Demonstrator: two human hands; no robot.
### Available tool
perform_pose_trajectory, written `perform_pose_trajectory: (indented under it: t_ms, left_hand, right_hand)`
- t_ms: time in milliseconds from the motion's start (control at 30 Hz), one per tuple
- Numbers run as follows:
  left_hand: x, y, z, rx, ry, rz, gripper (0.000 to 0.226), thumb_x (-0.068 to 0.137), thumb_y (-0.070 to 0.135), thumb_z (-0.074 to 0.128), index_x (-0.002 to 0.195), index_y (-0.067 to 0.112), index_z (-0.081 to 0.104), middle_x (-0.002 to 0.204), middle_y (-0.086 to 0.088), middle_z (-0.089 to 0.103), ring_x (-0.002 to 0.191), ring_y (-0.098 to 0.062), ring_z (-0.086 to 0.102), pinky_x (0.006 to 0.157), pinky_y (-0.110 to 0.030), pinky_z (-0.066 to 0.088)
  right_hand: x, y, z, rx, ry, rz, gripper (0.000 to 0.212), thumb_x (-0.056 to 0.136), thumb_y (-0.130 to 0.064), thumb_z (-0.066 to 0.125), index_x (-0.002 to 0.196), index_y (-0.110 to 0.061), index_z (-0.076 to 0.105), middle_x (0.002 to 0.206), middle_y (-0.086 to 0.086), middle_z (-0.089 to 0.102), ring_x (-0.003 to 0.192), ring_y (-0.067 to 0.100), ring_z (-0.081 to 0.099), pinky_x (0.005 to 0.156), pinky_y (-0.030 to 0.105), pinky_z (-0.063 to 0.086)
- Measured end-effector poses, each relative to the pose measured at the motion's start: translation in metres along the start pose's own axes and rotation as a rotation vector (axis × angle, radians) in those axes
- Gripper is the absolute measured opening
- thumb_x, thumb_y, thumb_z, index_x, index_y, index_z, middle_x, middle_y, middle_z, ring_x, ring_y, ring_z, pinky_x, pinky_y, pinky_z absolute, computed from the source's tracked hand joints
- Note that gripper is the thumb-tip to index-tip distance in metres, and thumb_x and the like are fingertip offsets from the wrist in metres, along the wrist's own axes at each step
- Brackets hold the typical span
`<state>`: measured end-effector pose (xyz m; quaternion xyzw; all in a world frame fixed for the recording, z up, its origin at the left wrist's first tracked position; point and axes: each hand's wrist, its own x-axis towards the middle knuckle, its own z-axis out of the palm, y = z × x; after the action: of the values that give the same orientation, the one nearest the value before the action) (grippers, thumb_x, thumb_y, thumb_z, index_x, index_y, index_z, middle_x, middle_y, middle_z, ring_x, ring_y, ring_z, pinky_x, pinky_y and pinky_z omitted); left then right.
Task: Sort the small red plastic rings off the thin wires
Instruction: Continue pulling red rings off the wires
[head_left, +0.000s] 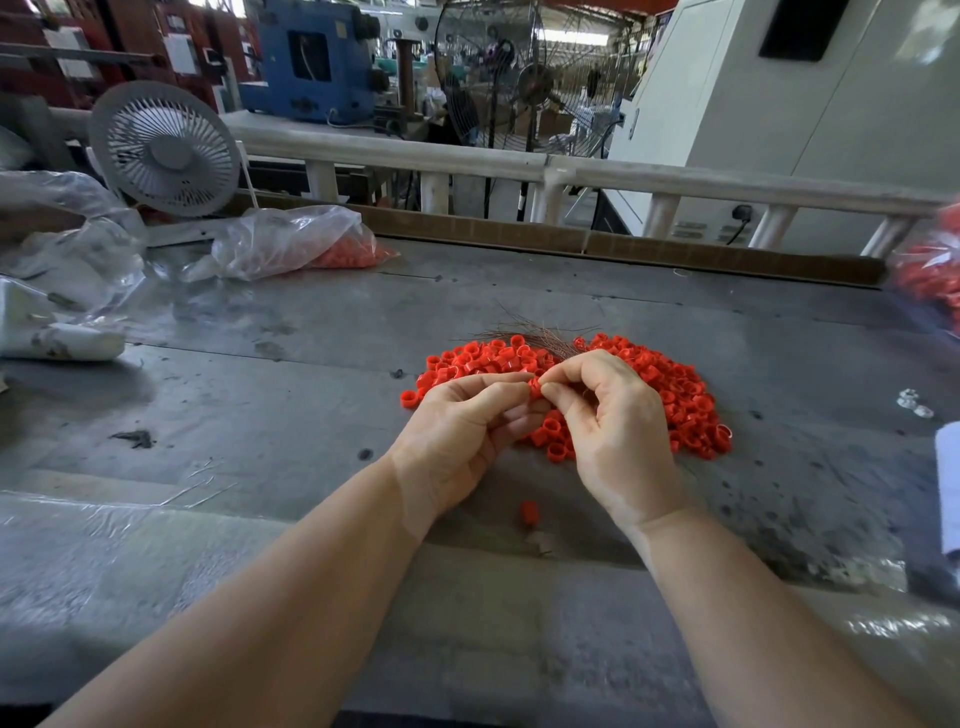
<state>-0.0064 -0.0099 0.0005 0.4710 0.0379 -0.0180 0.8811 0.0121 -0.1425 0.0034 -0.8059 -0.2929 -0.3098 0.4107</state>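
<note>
Left hand (457, 431) and right hand (618, 415) pinch seemingly one red ring (535, 387) (above the pile (675, 395)).

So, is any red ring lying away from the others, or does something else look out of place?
Yes. One red ring lies alone on the table, nearer to the person than the main pile of rings, below the two wrists. Both the left hand and the right hand pinch a ring over the pile.
</note>
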Motion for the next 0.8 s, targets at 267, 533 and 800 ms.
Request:
perform_pose_trajectory:
  t_ms: [267,533,800]
  left_hand:
    - [-0.0012,0.0008,0.0008,-0.034,0.009,-0.022,0.012,0.085,-0.003,0.055,0.093,-0.004,0.063,0.077,-0.016,0.063,0.06,-0.014,0.068,0.058,-0.019,0.056]
    - [-0.001,0.0013,0.0007,-0.046,0.05,-0.022,0.01,0.086,-0.002,0.055,0.089,0.0,0.064,0.076,-0.014,0.064,0.059,-0.013,0.067,0.058,-0.02,0.056]
    - [-0.001,-0.0012,0.0034,0.019,0.049,-0.021,0.009,0.085,-0.002,0.056,0.09,-0.001,0.064,0.076,-0.013,0.064,0.061,-0.013,0.062,0.055,-0.019,0.055]
  right_hand:
    - [-0.0001,-0.0019,0.0006,-0.053,0.04,-0.049,0.005,0.079,-0.001,0.064,0.074,-0.001,0.067,0.073,0.007,0.064,0.073,0.022,0.059,0.071,0.028,0.046]
    - [-0.0014,-0.0012,-0.0006,-0.046,-0.017,-0.052,0.004,0.08,-0.005,0.066,0.082,-0.004,0.07,0.08,0.004,0.066,0.079,0.019,0.06,0.073,0.031,0.051]
    - [-0.0052,-0.0038,0.0023,-0.236,0.04,-0.095,0.009,0.07,-0.005,0.07,0.078,-0.007,0.066,0.078,0.004,0.065,0.076,0.022,0.059,0.072,0.024,0.045]
